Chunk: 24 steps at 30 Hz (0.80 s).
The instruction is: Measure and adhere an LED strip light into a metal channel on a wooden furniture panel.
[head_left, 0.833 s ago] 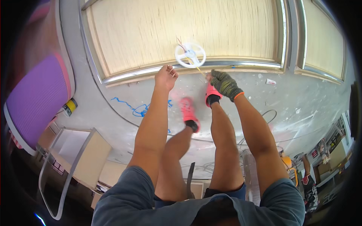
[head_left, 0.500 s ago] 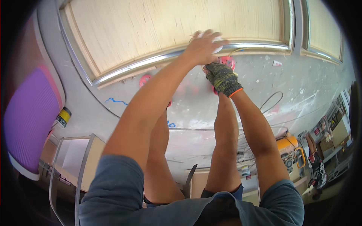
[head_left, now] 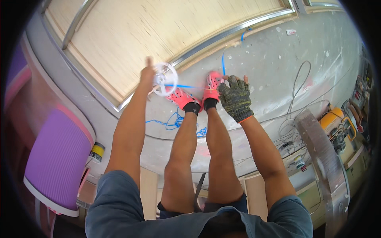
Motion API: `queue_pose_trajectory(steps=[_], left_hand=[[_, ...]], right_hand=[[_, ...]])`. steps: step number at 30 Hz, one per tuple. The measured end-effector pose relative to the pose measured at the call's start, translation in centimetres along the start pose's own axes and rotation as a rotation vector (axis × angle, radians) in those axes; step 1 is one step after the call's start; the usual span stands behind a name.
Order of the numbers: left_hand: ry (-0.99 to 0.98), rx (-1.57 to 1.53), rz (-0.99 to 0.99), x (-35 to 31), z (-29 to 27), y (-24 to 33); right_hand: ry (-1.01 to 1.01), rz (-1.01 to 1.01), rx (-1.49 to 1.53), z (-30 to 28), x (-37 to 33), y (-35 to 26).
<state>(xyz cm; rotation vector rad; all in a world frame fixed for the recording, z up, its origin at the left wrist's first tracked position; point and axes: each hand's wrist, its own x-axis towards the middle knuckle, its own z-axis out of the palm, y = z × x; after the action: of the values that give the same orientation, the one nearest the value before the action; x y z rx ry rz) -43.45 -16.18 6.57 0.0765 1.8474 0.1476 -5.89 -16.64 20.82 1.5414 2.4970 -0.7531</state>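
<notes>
My bare left hand [head_left: 147, 76] grips a white spoked reel [head_left: 166, 79], blurred by motion, above the metal-edged wooden panel's [head_left: 158, 31] near edge. A thin blue strip [head_left: 184, 86] stretches from the reel toward my right hand [head_left: 237, 98]. That hand wears a dark green knitted glove with bare fingertips, its fingers curled in at the strip. From those fingertips the strip carries on up to the panel's edge. Just how the fingers pinch it is partly hidden. Both hands are above the grey floor, near my pink clogs [head_left: 213, 85].
Tangled blue string [head_left: 174, 121] lies left of my legs. A purple ribbed seat [head_left: 59, 158] stands at left beside a yellow-banded can [head_left: 96, 152]. Cables [head_left: 293, 93] loop over the floor at right, near an orange machine [head_left: 331, 119] and a metal beam [head_left: 323, 162].
My left hand has moved left, away from my right hand, with the reel, and the blue strip now spans between them. The view has shifted, showing my clogs fully.
</notes>
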Motion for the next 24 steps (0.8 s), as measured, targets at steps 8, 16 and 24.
queue_pose_trajectory(steps=[8, 16, 24], left_hand=[[-0.339, -0.867, 0.091, -15.6, 3.2, -2.2], [-0.12, -0.993, 0.497, -22.6, 8.1, -0.2], [0.7, 0.067, 0.589, -23.1, 9.1, -1.6]], right_hand=[[-0.183, 0.075, 0.089, 1.2, 0.8, 2.0], [-0.466, -0.228, 0.566, -8.6, 4.0, -1.6], [-0.796, 0.035, 0.719, -10.8, 6.7, -3.9]])
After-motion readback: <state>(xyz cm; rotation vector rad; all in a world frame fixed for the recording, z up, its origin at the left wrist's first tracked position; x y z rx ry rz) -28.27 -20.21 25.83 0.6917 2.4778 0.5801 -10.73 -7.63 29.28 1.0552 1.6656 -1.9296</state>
